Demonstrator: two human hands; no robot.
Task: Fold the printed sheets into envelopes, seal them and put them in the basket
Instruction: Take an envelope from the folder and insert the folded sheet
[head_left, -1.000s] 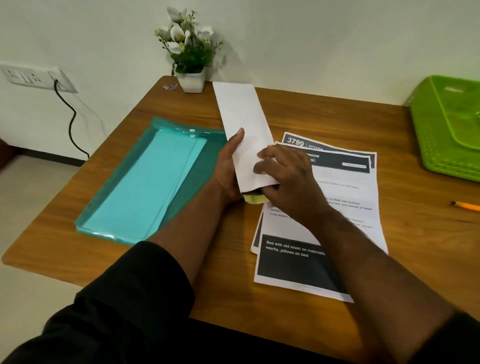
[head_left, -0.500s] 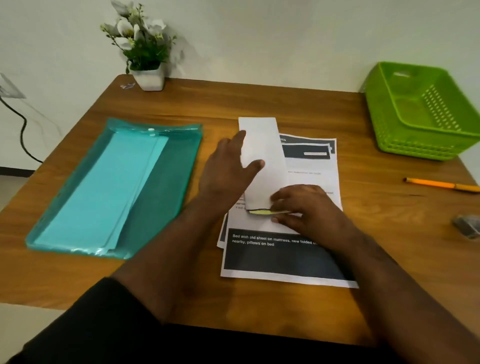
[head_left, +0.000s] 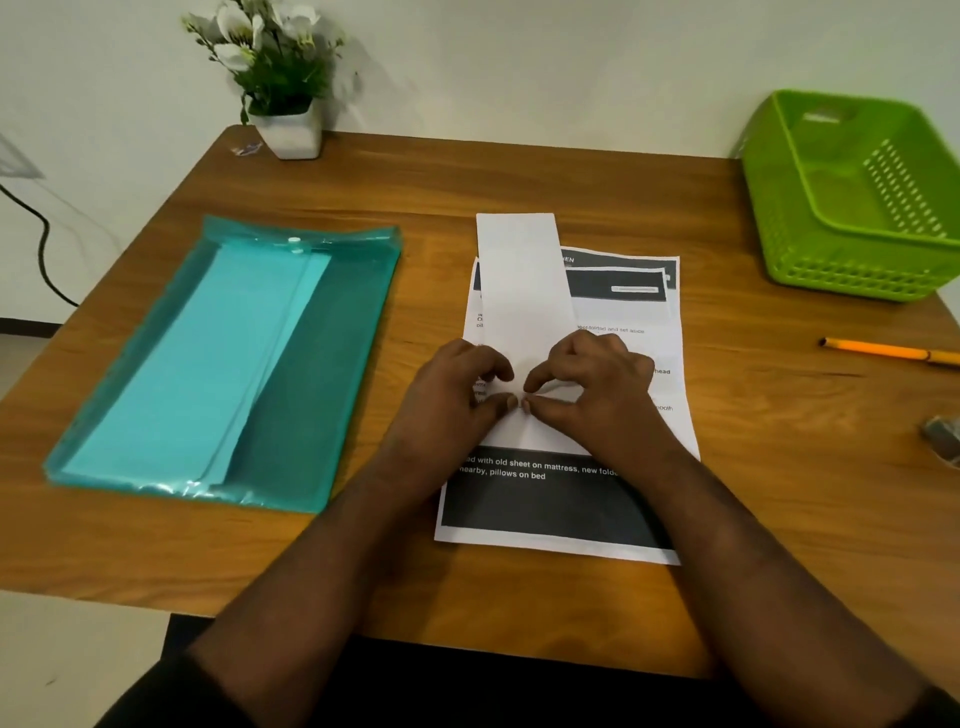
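Note:
A long white envelope (head_left: 524, 291) lies flat on a small stack of printed sheets (head_left: 550, 499) in the middle of the wooden table (head_left: 779, 493). My left hand (head_left: 447, 395) and my right hand (head_left: 597, 389) meet at the envelope's near end. Each hand has its thumb and forefinger curled, pinching the envelope's flap edge, and the two thumb tips touch. The flap itself is hidden under my fingers. The green plastic basket (head_left: 852, 275) stands at the far right with nothing visible inside.
A teal plastic folder (head_left: 322, 374) holding turquoise envelopes (head_left: 197, 374) lies to the left. A potted plant (head_left: 291, 132) stands at the back left. An orange pencil (head_left: 883, 352) and a small grey object (head_left: 943, 434) lie at the right edge.
The envelope came down from a raised hold to lie flat on the sheets. The yellow strip at its near end is no longer seen. Both hands closed in on that end.

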